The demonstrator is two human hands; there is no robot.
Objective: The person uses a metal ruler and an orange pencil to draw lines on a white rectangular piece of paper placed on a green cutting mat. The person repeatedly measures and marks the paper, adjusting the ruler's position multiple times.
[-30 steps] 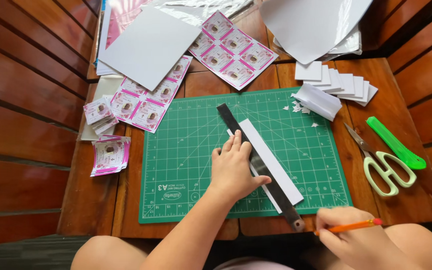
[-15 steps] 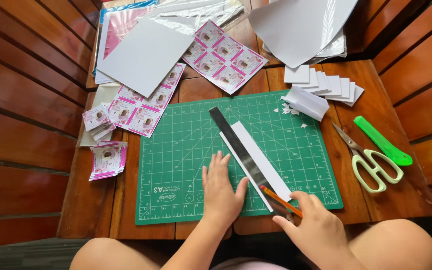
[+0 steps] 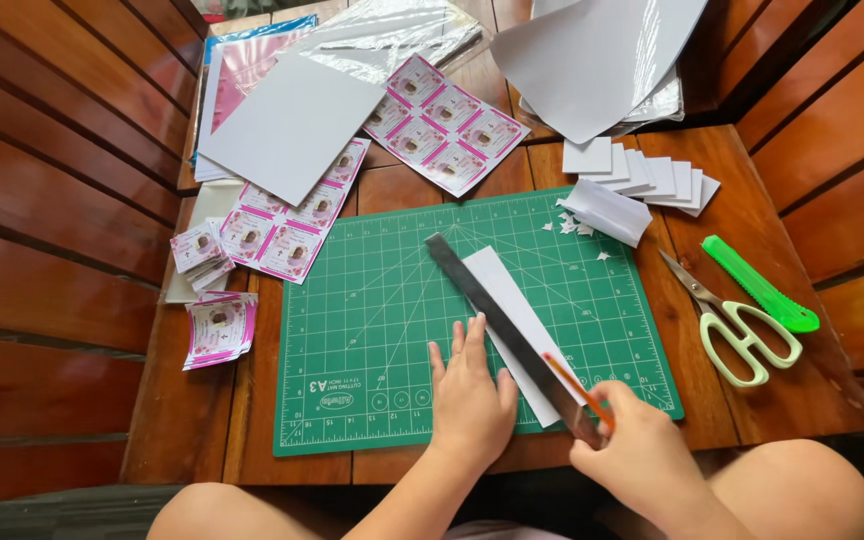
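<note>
Fingers of left hand spread flat, pressing long dark metal ruler down near its near end; nothing gripped. Right hand curled shut round slim orange craft knife, tip at ruler's right edge. Beneath: green gridded cutting mat on brown wooden table. Narrow white paper strip under ruler, mid-mat. Right of mat: pale green scissors, green utility cutter. Far right: row of small white cards.
</note>
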